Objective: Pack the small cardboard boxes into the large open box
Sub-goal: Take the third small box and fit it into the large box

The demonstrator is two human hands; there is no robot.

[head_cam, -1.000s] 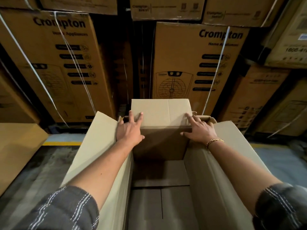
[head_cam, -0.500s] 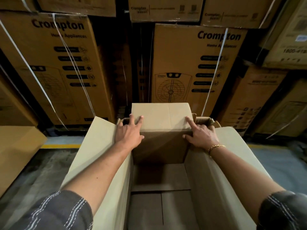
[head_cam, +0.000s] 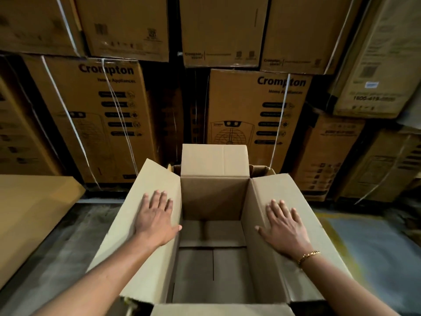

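My left hand (head_cam: 157, 221) and right hand (head_cam: 284, 228) lie flat, fingers straight and spread, on the side flaps (head_cam: 145, 183) of the large open brown cardboard box (head_cam: 211, 197) near me. I should press both flaps outward evenly to keep the opening wide.

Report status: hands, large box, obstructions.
Left hand flat on left flap, right hand flat on right flap. Large box open, floor bare. No small boxes visible. Nothing blocking.
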